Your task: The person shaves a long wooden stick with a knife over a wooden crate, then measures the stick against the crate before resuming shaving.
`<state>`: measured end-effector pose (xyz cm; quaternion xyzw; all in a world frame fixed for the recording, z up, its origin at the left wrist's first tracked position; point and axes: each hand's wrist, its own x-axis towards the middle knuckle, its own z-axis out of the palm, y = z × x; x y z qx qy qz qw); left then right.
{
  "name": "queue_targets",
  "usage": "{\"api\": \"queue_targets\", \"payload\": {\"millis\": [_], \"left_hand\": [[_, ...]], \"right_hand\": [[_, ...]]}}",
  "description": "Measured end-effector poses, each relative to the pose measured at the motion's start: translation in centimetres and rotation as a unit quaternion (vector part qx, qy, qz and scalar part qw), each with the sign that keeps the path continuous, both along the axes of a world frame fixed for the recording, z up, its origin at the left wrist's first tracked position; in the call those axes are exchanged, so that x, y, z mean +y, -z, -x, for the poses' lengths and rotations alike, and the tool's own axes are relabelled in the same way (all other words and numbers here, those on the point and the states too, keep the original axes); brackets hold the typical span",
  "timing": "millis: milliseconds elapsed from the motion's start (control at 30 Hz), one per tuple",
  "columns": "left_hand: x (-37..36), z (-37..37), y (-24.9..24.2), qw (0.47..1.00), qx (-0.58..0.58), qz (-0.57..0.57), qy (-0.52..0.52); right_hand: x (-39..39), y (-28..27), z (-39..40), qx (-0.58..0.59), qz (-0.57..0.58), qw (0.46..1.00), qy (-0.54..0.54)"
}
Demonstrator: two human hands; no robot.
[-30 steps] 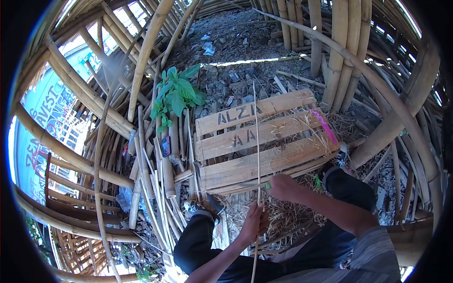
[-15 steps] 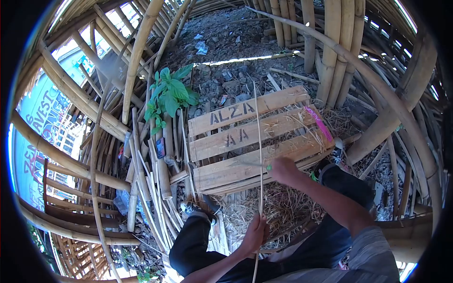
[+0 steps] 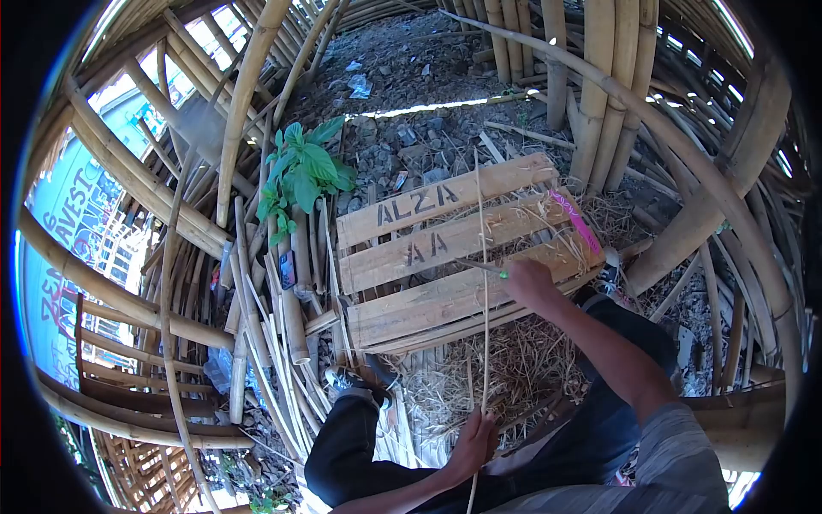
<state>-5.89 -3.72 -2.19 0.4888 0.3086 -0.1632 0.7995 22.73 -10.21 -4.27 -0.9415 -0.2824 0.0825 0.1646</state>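
My left hand is closed around the lower part of a long, thin bamboo strip. The strip stands nearly upright in view, and its upper end reaches over a slatted wooden crate lettered "ALZA AA". Above the crate's near boards, my right hand grips a knife with a bit of green at its handle. Its narrow blade points left and crosses the strip. Beside the strip, just above my left hand, shows a second thin sliver.
Shavings cover the ground between my legs and the crate. Cut bamboo pieces lie at the left, by a leafy green plant. Thick bamboo poles rise at the right, and a curved pole arches across there.
My right hand has moved up and slightly right with the knife, higher along the strip. The strip's upper part has swung right, and a separate sliver now shows near my left hand.
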Motion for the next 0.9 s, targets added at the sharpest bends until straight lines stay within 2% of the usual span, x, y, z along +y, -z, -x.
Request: {"api": "queue_targets", "payload": {"millis": [67,133,200,333,367,433,533,567,633,733,833,900], "left_hand": [[0.2,0.0,0.0,0.999,-0.022,0.042,-0.005],[1.3,-0.9,0.0,0.999,-0.018,0.041,-0.029],[2.2,-1.9,-0.4,0.997,-0.01,0.046,-0.068],[1.9,-1.2,0.7,0.997,-0.008,-0.015,-0.075],[1.3,-0.6,1.3,0.997,-0.007,-0.013,-0.074],[0.1,0.5,2.4,0.994,-0.061,-0.084,-0.027],[0.7,-0.5,1.9,0.997,-0.056,-0.048,-0.024],[1.4,-1.0,1.3,0.999,-0.036,-0.015,-0.03],[2.8,-2.1,1.2,1.0,-0.026,0.011,0.001],[4.7,-3.7,2.2,0.992,-0.014,0.122,-0.013],[5.8,-4.9,3.8,0.992,-0.037,0.112,-0.037],[6.3,-5.4,4.3,0.994,-0.04,0.103,-0.025]], "right_hand": [[-0.5,-1.0,-0.5,-0.016,-0.008,1.0,0.001],[0.0,-0.9,2.0,0.089,0.005,0.994,-0.057],[0.7,-0.2,5.7,0.091,0.008,0.981,-0.169],[1.3,-0.8,9.0,0.046,0.038,0.97,-0.234],[1.4,-0.6,7.4,0.048,0.039,0.97,-0.234],[1.1,0.6,3.7,0.021,0.04,0.993,-0.111],[1.1,1.5,2.8,-0.016,-0.021,0.997,-0.069],[1.1,1.7,3.1,-0.017,-0.023,0.997,-0.067],[1.4,1.6,4.3,0.066,-0.037,0.995,-0.069],[1.7,1.6,5.5,0.095,-0.022,0.994,-0.059],[1.9,0.7,5.9,0.108,0.026,0.991,-0.07],[2.0,1.3,5.8,0.092,0.017,0.992,-0.081]]}}
